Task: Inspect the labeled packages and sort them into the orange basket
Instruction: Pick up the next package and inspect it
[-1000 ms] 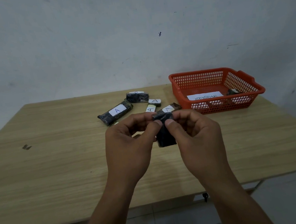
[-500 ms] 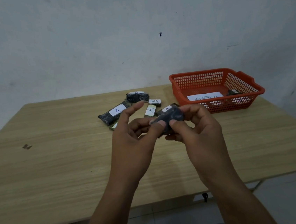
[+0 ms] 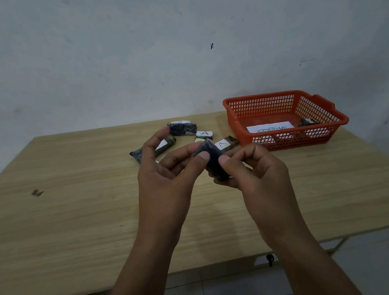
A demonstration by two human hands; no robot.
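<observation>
At frame centre, I see both hands' fingers pinching a small dark package (image 3: 211,161) above the tabletop (image 3: 75,208); it looks light and soft, best held by its edges.

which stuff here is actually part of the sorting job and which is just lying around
Part of the job:
- dark package pinched by left hand and right hand
- labeled packages on the table
- orange basket
- paper sign in the basket

Just there:
- wooden table
- dark mark on the tabletop
</observation>
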